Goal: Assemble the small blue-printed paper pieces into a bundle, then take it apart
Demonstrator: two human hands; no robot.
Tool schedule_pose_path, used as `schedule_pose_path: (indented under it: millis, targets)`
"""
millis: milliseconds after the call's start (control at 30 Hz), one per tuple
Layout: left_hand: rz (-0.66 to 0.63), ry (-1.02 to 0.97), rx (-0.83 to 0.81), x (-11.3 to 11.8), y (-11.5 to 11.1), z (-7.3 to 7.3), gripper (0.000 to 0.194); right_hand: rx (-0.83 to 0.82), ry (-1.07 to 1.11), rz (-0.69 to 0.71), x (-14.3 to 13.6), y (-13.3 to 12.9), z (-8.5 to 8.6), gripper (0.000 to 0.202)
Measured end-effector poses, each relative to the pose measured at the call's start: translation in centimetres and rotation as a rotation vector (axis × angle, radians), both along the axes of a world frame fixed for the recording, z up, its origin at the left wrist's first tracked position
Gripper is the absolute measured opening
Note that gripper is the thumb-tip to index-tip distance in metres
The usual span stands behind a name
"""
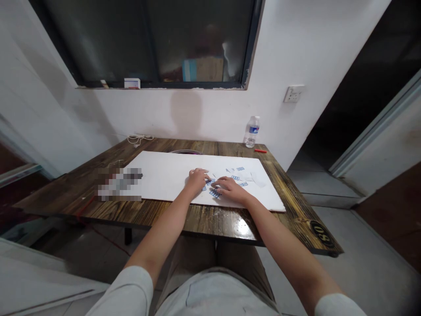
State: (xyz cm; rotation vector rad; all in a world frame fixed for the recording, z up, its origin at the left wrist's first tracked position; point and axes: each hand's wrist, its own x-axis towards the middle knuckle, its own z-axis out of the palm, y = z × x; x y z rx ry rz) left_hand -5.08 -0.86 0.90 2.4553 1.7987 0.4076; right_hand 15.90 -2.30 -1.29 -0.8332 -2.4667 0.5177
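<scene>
Pale shirt front nearest camera. Dark wood table beyond — corner plate bears digits 8 and 0. Left hand and right hand, fingers bent, at blue-marked pieces on white board; cannot tell whether either grips. Bottle upright, blue-and-red label — lettering illegible.

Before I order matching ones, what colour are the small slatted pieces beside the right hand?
Those slatted pieces look mainly blue; the head view shows them.

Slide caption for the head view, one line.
Left hand and right hand at small blue shapes on a white board atop a wooden table.
</scene>
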Motion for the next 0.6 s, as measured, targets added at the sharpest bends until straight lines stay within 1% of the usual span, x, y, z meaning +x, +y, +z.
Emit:
schedule_pose_path:
  millis: [100,233,367,600]
  targets:
    - [-0.012,0.016,0.011,0.1,0.0,-0.2,0.038,0.012,-0.02,-0.05,0.0,0.3,-0.4,0.041]
    - [-0.034,0.02,0.066,0.1,-0.2,-0.6,0.027,0.032,-0.078,-0.093,0.0,0.5,-0.8,0.041]
    - [-0.048,0.034,0.049,0.0,-0.2,-0.9,0.028,0.061,-0.108,-0.134,0.0,0.5,-0.7,0.04]
    - [0.061,-0.009,0.043,-0.4,0.3,-1.0,0.029,0.085,-0.135,-0.153,0.0,0.2,-0.5,0.04]
